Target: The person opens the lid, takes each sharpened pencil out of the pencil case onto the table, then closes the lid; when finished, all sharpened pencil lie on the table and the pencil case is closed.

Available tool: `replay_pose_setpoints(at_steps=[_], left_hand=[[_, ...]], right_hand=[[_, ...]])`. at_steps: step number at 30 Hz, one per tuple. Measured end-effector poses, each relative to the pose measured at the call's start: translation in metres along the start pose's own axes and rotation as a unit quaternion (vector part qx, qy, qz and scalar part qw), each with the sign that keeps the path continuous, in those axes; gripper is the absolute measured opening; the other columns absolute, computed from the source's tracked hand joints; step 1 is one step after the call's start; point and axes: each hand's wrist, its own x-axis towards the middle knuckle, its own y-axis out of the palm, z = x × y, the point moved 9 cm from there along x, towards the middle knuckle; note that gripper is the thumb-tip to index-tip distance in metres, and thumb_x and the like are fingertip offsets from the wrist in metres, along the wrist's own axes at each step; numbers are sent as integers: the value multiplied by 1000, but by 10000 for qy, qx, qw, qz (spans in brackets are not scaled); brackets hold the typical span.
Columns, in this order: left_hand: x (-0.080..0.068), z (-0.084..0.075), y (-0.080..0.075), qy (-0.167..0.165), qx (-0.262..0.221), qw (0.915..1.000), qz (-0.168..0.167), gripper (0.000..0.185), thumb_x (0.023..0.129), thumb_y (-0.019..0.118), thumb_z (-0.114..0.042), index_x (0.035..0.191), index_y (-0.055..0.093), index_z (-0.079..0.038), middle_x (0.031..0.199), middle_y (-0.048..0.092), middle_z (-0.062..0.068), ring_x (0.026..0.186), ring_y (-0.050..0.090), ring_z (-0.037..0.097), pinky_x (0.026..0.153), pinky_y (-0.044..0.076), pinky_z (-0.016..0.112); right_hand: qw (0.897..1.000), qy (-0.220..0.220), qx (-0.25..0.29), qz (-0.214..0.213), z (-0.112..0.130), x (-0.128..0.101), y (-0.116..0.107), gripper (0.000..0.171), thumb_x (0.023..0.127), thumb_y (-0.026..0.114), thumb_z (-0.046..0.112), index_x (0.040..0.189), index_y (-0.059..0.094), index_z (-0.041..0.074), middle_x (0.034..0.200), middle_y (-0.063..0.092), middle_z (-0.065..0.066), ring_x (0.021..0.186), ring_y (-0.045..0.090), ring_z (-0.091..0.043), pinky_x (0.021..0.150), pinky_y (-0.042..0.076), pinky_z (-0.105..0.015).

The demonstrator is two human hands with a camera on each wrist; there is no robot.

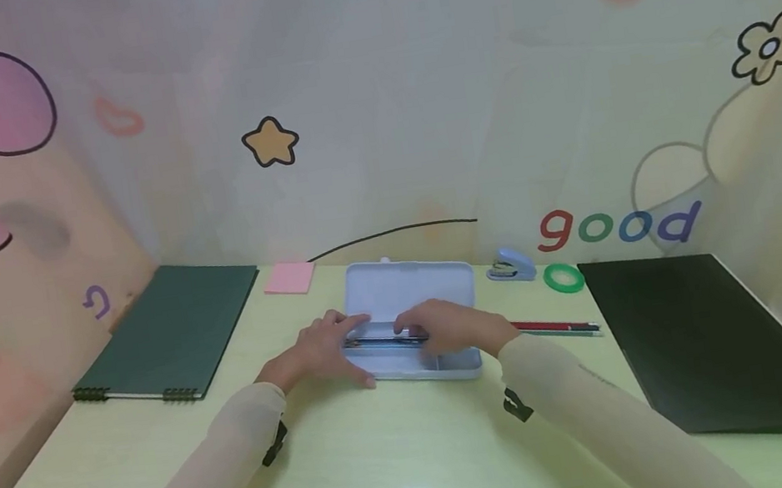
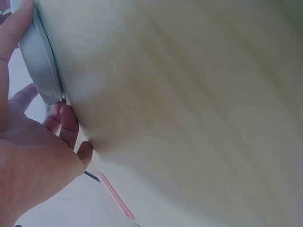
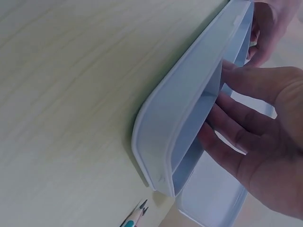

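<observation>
A pale blue pencil case [image 1: 420, 367] lies with its lid [image 1: 408, 285] raised toward the back. My left hand [image 1: 319, 347] grips its left end, thumb at the front and fingers behind; the left wrist view shows this hand [image 2: 38, 151] around the case's end [image 2: 40, 61]. Several slim dark pencils [image 1: 383, 341] lie lengthwise inside the case. Over their right end is my right hand [image 1: 452, 323], holding them with fingers bent down into the case. In the right wrist view, its thumb and fingers [image 3: 227, 137] reach over the rim, and the pencils are hidden.
To the right lie red and green pencils [image 1: 558, 327], a light blue stapler [image 1: 511, 265], a green tape roll [image 1: 564, 278] and a large black board [image 1: 725, 346]. Pink sticky notes [image 1: 289, 278] and a dark green spiral notebook [image 1: 169, 332] are on the left. A printed curtain hangs behind.
</observation>
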Motion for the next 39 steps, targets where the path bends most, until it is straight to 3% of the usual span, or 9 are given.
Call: replay_pose_setpoints(at_steps=[11, 19, 29, 39], left_hand=[[-3, -2, -3, -30, -170, 9998, 49, 100, 72, 85, -54, 155, 36, -27, 144, 40, 13, 125, 42, 32, 106, 36, 54], [-2, -4, -4, 50, -145, 9999, 29, 101, 71, 84, -56, 155, 36, -26, 143, 41, 14, 125, 43, 32, 107, 35, 54], [-1, 0, -1, -12, -166, 9998, 92, 102, 70, 85, -56, 155, 36, -27, 142, 41, 14, 123, 43, 31, 106, 35, 54], [-2, -2, -2, -89, -163, 9998, 88, 101, 71, 85, -54, 155, 36, -27, 143, 40, 15, 124, 43, 32, 107, 35, 55]], right_hand=[[9996, -208, -58, 200, 7, 10, 4, 39, 92, 71, 10, 130, 64, 14, 100, 65, -1, 91, 55, -17, 93, 47, -35], [9993, -197, 53, 323, 5, 12, -2, 37, 87, 77, 10, 123, 68, 14, 106, 70, 0, 94, 58, -16, 97, 50, -38], [9997, -144, 148, 152, 4, 10, -11, 22, 88, 75, 7, 109, 74, 8, 100, 74, -2, 88, 60, -13, 92, 52, -34], [9999, -107, 92, 93, 4, 10, -14, 20, 88, 75, 5, 108, 75, 9, 94, 72, -1, 85, 58, -14, 87, 51, -32]])
